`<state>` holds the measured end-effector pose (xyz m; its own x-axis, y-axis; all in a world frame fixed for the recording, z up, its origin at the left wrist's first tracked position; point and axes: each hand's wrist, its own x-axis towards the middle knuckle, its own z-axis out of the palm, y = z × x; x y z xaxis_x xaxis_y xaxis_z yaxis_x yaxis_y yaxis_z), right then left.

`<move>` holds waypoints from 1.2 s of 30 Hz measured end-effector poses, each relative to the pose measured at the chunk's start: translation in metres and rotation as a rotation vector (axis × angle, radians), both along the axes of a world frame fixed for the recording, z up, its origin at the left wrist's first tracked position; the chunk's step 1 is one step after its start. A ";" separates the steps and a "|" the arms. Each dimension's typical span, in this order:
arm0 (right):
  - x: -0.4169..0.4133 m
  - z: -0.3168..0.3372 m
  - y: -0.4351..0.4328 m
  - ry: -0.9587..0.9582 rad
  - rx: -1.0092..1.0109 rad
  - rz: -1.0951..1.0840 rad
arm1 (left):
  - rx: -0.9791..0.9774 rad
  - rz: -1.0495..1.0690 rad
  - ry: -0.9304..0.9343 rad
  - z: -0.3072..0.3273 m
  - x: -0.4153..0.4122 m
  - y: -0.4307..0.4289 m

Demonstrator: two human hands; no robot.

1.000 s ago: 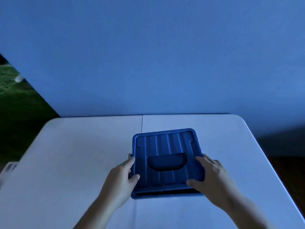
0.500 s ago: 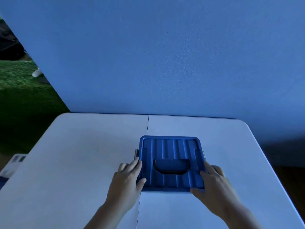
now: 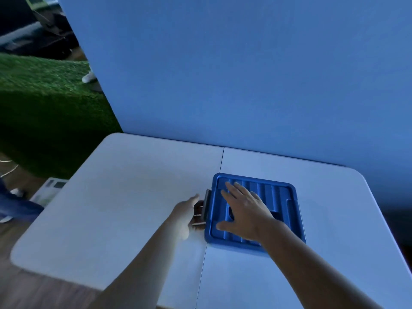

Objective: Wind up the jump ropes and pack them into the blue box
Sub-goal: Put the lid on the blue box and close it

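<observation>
- White folding table fills the near part of the scene, with a seam running from near to far down its middle. Wooden floor shows past its near left corner.
- Two bare forearms reach in from the near edge toward the blue box.
- Left hand is at the box's left side, its fingers curled onto the grey latch. The thumb points toward the far side, and the fingertips are partly hidden.
- Right hand lies flat on the ribbed lid, fingers straight and spread, the palm over the lid's recessed handle.
- That box stands on the table just right of the seam. Its lid is on, so its contents are hidden.
- Left of the table, a white device lies low on the floor, with blue fabric near it.
- Behind the table's far edge rises a plain blue wall.
- Far left, green turf spreads out, with a white shoe at its edge by the wall.
</observation>
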<state>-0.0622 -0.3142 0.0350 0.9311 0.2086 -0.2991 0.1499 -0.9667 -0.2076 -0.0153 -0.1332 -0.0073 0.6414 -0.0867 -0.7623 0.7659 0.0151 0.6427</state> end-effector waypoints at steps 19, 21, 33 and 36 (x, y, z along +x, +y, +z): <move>0.003 -0.011 -0.013 -0.033 0.171 -0.078 | 0.493 -0.329 -0.558 -0.006 -0.003 -0.022; -0.010 -0.014 -0.038 -0.245 0.314 -0.223 | 0.742 -0.428 -0.755 -0.007 -0.004 -0.025; -0.066 -0.047 -0.178 0.147 1.445 -1.394 | 0.758 -1.177 -1.283 0.029 -0.035 -0.150; -0.070 -0.043 -0.184 0.222 1.513 -1.332 | 0.798 -1.260 -1.214 0.021 -0.034 -0.164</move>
